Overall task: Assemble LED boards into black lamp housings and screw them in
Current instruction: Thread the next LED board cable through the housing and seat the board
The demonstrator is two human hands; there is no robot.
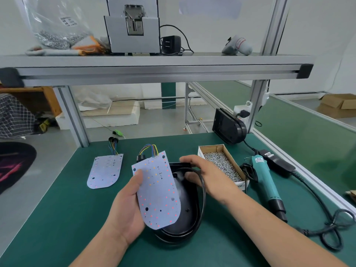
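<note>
On the green mat [57, 218] right in front of the person, a black lamp housing [185, 218] is lying open side up, and the head view is showing both hands working over it. The left hand [125, 211] is pinching an LED board [158, 191], thumb pressing on its face near the upper left corner and fingers lying underneath. The board is hanging tilted above the housing's left half, not yet seated. Its coloured wires [149, 149] are pointing away from the person, probably to line up with the housing's far end. The right hand [204, 173] is curling its fingers over that far end and gripping it, apparently steadying the shell for the fitting. A second board [105, 171] is lying flat further left, well apart. Just right of the housing an open cardboard box of screws [221, 164] is sitting, and beside it an electric screwdriver [266, 182] is resting on the mat. Both are lying near the right hand, likely for the fastening to come. Another black housing [229, 126] is leaning against the frame post at the back.
</note>
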